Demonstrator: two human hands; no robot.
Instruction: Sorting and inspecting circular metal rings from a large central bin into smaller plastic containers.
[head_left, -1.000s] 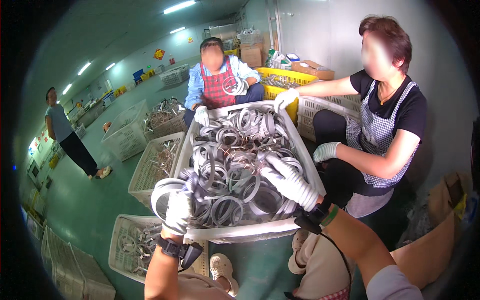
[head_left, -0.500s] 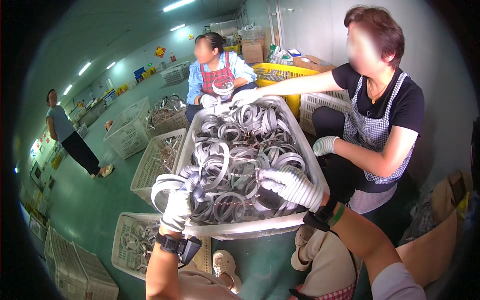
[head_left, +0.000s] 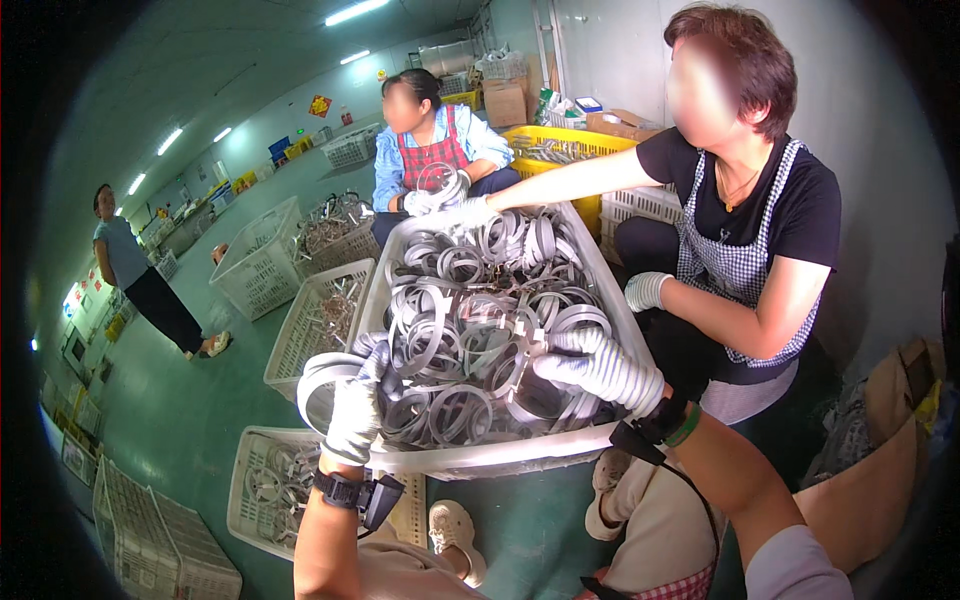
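A large white bin in front of me is heaped with grey flat-band rings. At its near left corner my left hand, in a striped glove, is closed round a stack of grey rings hanging over the rim. My right hand, gloved alike, is over the right side of the heap. Its thumb and fingers are pinched together beside small pale tabs on the rings; what they grip, if anything, is too small to make out.
Across the bin a person in a red checked apron holds rings. A co-worker in a checked apron at the right reaches to the bin's far end. White crates stand left; a smaller crate of metal parts sits near my left forearm.
My right hand has shifted slightly right and down, and the thin strip stretched between my hands no longer shows. The seated person's ring has lowered towards the bin.
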